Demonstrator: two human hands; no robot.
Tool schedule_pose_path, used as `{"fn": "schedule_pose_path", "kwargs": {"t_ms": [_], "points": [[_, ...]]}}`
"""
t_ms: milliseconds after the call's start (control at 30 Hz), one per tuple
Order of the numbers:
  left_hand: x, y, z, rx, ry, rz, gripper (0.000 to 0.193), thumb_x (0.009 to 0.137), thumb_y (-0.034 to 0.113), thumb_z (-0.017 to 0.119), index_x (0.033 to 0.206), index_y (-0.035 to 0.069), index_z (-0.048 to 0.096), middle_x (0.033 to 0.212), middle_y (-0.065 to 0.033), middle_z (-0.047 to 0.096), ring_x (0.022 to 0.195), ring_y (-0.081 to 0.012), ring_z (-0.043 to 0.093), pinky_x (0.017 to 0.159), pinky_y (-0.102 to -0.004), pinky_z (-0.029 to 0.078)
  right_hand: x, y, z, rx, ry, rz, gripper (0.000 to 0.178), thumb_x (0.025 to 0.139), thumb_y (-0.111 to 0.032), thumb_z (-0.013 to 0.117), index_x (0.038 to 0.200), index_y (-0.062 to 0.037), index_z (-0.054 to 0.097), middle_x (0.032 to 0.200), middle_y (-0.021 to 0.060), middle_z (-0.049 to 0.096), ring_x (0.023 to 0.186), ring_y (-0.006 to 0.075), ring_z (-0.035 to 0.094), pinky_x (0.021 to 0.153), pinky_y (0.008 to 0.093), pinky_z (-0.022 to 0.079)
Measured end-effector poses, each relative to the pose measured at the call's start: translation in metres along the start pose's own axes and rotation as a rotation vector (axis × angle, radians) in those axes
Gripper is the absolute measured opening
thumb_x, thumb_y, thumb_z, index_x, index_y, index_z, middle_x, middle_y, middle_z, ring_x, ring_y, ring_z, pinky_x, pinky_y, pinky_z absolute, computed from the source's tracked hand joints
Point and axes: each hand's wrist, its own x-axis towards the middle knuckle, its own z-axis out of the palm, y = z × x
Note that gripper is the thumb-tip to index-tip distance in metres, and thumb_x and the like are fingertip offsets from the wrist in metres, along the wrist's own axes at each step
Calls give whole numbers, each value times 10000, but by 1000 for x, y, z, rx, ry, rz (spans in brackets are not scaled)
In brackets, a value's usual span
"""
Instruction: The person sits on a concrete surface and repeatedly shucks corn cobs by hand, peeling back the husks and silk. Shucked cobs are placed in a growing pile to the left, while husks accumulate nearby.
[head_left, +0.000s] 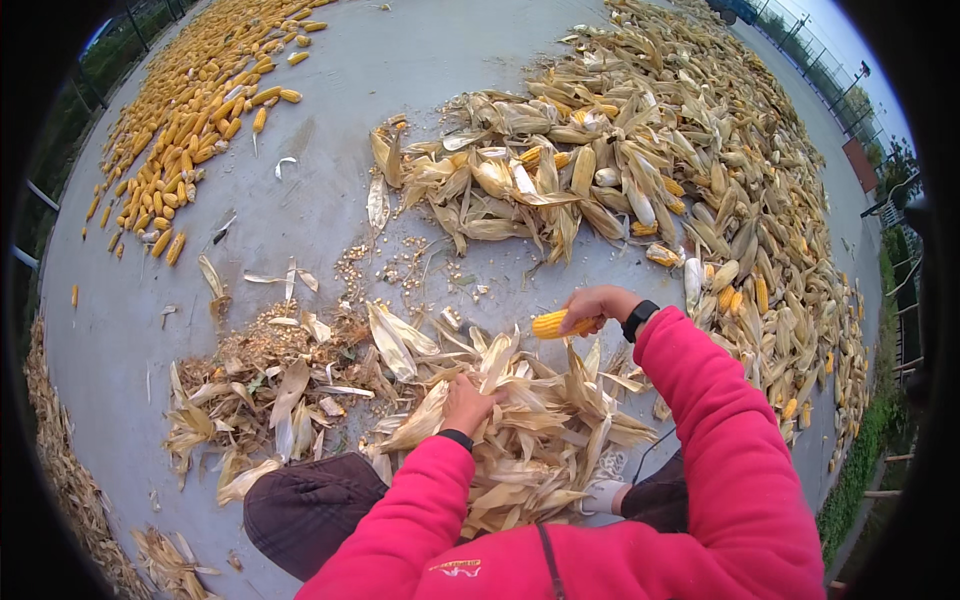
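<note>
Two hands work at papery, curled dry husks (520,420) heaped near on the smooth concrete floor (330,120): the right hand (595,305) is clamped on a knobbly yellow corn cob (550,323), while the left hand (468,403) grips husk leaves below it.

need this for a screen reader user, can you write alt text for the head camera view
A person in pink sleeves holds a husked yellow corn cob in the right hand while the left hand grips dry husks heaped on their lap. Unhusked ears are piled ahead on grey concrete, with bare yellow cobs spread out at far left.
</note>
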Motion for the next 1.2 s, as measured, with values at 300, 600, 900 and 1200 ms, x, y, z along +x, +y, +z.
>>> {"fn": "schedule_pose_path", "kwargs": {"t_ms": [300, 600, 900, 1200], "points": [[52, -23, 30, 66, -152, -19, 979, 643, 483, 937, 1321, -24, 446, 1296, -265, 559, 1200, -436, 584, 1004, -481, 493, 164, -193, -102, -94, 826, -645, 718, 861, -354, 771, 1445, -6, 537, 1251, 283, 669, 1144, 383, 659, 1006, 423, 510], [69, -26, 43, 195, -55, 36, 1118, 636, 497, 927, 1416, -81, 373, 1336, -322, 548, 1216, -450, 582, 1025, -477, 491, 324, -181, -64, -155, 1255, -315, 340, 874, -308, 721, 1007, 2, 687, 1038, 202, 712, 1057, 357, 672, 967, 533, 450], [85, -33, -2, -561, -524, -121, 936, 770, 581, 833, 1335, -100, 526, 1213, -197, 660, 1052, -290, 643, 900, -373, 515, 159, -72, -66, -106, 675, -572, 422, 832, -289, 799, 1097, 31, 724, 922, 193, 744, 852, 298, 705, 794, 390, 545], [-2, 88, -43, 57, 515, 904, 809, 708, 235, 907, 1372, 30, 493, 1221, -197, 613, 1190, -382, 574, 1027, -462, 470, -6, 0, 28, 564, -26, -704, 487, 854, -244, 830, 1218, 51, 697, 1044, 85, 730, 930, 161, 673, 853, 296, 528]]}}
